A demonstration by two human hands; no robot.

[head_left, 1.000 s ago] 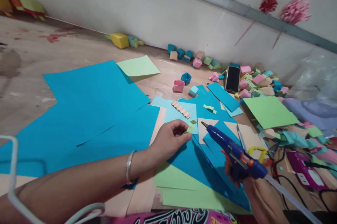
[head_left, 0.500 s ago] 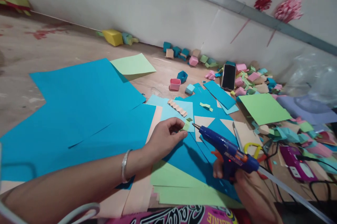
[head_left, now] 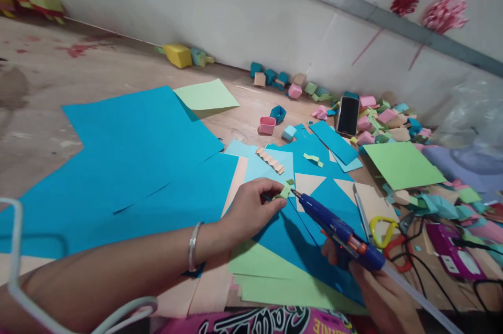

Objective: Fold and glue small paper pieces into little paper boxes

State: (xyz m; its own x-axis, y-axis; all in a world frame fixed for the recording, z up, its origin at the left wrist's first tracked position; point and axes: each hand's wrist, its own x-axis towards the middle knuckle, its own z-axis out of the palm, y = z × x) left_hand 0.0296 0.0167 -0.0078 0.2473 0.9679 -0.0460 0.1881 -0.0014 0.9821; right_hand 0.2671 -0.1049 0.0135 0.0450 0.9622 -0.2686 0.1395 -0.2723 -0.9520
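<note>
Between the thumb and fingers of my left hand (head_left: 255, 206) is a small light green folded paper piece (head_left: 286, 192). A blue hot glue gun (head_left: 332, 221) is gripped in my right hand (head_left: 369, 281), its metal nozzle pointing left at the paper piece. The nozzle tip is right at the piece's edge; whether it touches I cannot tell. A long translucent glue stick (head_left: 416, 294) sticks out of the gun's back. Just beyond my left hand, a wavy peach paper strip (head_left: 270, 160) lies on a light blue sheet (head_left: 251, 169). A small wavy green strip (head_left: 313, 160) lies beyond the nozzle.
Large blue paper (head_left: 149, 166) covers the left of the table. Pink (head_left: 267, 125) and blue (head_left: 278, 114) paper boxes stand behind. A phone (head_left: 348, 115) leans by heaped paper pieces. Yellow-handled scissors (head_left: 383, 232), cables and a purple device (head_left: 451, 253) lie right.
The glue gun's nozzle has come closer to the green paper piece, and the gun sits slightly lower. My left hand keeps its pinch. The whole view has shifted a little left.
</note>
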